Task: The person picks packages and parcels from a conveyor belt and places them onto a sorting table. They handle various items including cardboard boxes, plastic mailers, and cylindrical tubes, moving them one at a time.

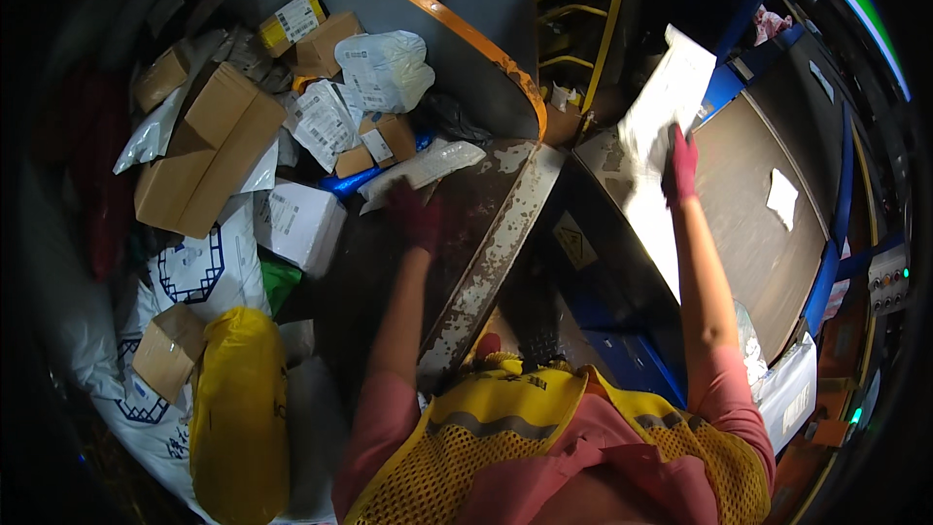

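Note:
My right hand (681,164), in a dark red glove, grips the lower edge of a white parcel bag (674,84). It holds the bag over the near side of a conveyor belt (736,255). Dark red also covers my left hand (414,219), which is over the chute's edge with its blurred fingers apart. Just beyond those fingers lies a pale plastic-wrapped parcel (437,166); whether they touch it I cannot tell. A small white packet (783,198) rests on the belt.
Heaped parcels fill the left, among them an open cardboard box (211,153), a white box (300,224) and a long yellow bag (240,415). A worn metal rim (496,255) and an orange-edged panel (466,22) bound the chute. A white carton (791,394) stands beside my right arm.

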Motion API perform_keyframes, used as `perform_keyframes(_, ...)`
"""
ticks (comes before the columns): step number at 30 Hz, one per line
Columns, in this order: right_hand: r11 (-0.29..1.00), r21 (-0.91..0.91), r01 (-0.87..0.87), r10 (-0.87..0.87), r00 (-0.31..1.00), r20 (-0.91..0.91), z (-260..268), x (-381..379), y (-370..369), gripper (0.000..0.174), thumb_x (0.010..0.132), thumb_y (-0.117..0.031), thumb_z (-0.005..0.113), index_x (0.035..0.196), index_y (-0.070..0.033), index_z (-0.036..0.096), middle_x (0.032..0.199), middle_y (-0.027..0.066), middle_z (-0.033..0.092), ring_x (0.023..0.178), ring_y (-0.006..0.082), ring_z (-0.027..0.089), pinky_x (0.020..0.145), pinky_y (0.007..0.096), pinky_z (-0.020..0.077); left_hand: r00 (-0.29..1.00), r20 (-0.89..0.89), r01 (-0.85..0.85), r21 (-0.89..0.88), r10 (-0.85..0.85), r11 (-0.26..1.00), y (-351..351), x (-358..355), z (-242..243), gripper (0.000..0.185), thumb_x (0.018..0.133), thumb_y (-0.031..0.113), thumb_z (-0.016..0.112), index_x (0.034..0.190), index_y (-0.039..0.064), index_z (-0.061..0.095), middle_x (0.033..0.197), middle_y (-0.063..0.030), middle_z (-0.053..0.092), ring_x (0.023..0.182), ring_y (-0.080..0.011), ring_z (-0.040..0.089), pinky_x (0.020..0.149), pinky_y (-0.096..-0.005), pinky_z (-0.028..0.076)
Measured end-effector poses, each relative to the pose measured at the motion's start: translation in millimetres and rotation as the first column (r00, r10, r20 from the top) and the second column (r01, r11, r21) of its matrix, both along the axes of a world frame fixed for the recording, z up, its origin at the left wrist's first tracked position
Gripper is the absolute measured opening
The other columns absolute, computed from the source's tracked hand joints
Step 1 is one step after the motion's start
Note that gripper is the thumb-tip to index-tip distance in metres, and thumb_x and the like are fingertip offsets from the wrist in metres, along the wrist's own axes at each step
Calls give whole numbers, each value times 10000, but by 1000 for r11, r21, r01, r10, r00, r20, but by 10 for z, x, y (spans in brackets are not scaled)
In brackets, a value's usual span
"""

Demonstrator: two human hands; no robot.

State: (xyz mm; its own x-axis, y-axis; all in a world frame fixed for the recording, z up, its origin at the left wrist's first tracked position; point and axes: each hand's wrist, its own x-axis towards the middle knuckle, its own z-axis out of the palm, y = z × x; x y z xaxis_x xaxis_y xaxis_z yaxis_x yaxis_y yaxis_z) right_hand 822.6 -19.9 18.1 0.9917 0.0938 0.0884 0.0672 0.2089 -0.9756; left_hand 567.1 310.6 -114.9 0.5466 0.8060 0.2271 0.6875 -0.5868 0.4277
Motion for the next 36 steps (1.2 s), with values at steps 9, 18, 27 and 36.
perform_keyframes(9,796,-209,-568,600,786,152,-314,-991,1162,553,898,-186,586,1378,-17,370,1194,79,561,1010,151,558,852,277,456,944,-309,142,49,-120,989,698,-389,-83,781,653,409,753,1258,60,403,1110,-173,503,1021,-366,540,817,-464,459)
perform_keyframes(18,646,196,-737,759,596,-262,-1203,-1941,1112,395,954,-206,509,1298,-17,467,1161,62,582,997,137,573,855,260,472,964,253,103,-631,78,769,-93,-523,636,1000,507,336,898,1307,-32,425,1316,-190,461,1213,-304,441,999,-396,378)
perform_keyframes(27,661,586,-468,738,545,-398,-714,-2365,591,648,905,-264,578,1441,-171,226,1267,108,469,989,204,569,749,325,526,797,568,569,-592,-205,571,-1745,-778,1274,407,711,167,802,1030,6,606,854,-60,648,806,-111,595,733,-274,498)
perform_keyframes(36,967,252,38,-60,995,80,604,-500,1032,986,797,-215,699,1483,-156,-7,1400,176,311,1208,268,414,977,363,402,781,427,532,-72,-456,844,-480,203,1572,681,851,397,625,1360,13,386,1349,-227,432,1256,-339,415,1047,-408,328)
